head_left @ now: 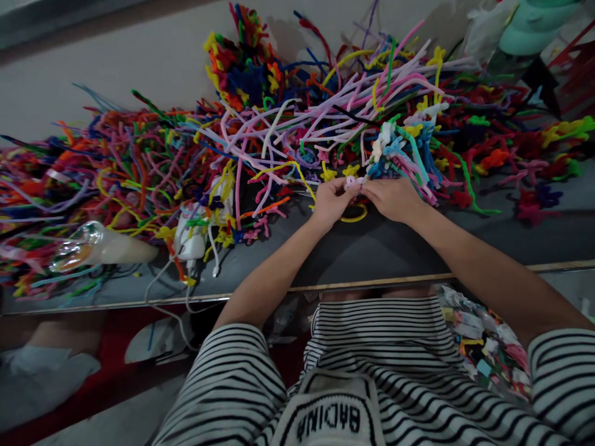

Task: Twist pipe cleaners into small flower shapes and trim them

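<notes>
Between my two hands, just above the dark tabletop, is a small pale pink flower of bent pipe cleaner. My left hand pinches it from the left with thumb and fingertips. From the other side, my right hand has its fingers pressed together at the flower's edge. Below them lies a yellow-handled pair of scissors, partly covered by my hands. Yellow pipe cleaner flowers sit just beyond my left fingers. A bundle of blue, white and pink pipe cleaner pieces rises behind my right hand.
Heaps of coloured pipe cleaners cover the back and left of the table. A white charger with a cable and a clear plastic-wrapped cone lie at left. A mint-green object stands back right. Scraps fill the space below.
</notes>
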`<action>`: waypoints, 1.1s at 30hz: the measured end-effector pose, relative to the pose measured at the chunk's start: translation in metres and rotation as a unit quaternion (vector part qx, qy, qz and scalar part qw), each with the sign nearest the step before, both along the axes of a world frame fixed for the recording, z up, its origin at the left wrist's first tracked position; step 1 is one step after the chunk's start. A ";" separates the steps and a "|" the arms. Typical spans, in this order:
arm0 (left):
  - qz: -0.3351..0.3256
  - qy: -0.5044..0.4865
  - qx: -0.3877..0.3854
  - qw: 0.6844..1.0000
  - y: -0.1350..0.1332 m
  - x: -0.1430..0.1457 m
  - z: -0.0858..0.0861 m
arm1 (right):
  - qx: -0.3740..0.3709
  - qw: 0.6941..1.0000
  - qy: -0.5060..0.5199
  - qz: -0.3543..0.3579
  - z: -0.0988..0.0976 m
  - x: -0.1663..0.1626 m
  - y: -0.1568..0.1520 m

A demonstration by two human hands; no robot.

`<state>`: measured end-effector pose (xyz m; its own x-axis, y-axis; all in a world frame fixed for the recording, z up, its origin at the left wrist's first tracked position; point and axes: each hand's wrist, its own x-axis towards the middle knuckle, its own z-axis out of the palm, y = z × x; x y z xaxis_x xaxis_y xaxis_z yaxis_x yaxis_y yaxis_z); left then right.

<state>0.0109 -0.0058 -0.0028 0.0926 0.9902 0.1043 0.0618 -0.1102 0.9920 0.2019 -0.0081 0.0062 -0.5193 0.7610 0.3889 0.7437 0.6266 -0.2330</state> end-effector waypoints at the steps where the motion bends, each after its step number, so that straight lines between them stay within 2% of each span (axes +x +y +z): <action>1: -0.007 0.002 -0.002 1.000 0.000 0.000 0.000 | 0.002 1.000 -0.007 0.006 0.000 0.001 0.000; 12: -0.054 -0.020 -0.032 0.998 -0.004 -0.001 0.004 | 0.004 0.995 -0.062 0.077 0.007 0.006 -0.004; 15: -0.054 -0.034 -0.030 0.998 -0.005 -0.003 0.007 | 0.001 0.997 -0.018 0.071 0.003 0.006 -0.001; 18: -0.054 -0.054 -0.040 0.996 -0.007 -0.003 0.011 | 0.008 0.998 0.060 0.035 0.000 0.007 0.003; 23: -0.062 -0.060 -0.051 0.995 -0.008 -0.002 0.011 | 0.007 0.986 0.166 -0.003 0.006 0.011 0.002; 28: 0.004 -0.098 -0.006 0.995 0.001 0.000 0.000 | -0.025 0.991 0.130 0.014 0.008 0.007 -0.002; 33: 0.005 -0.089 -0.007 0.996 -0.002 0.001 0.000 | -0.015 0.997 0.079 0.009 0.003 0.001 -0.002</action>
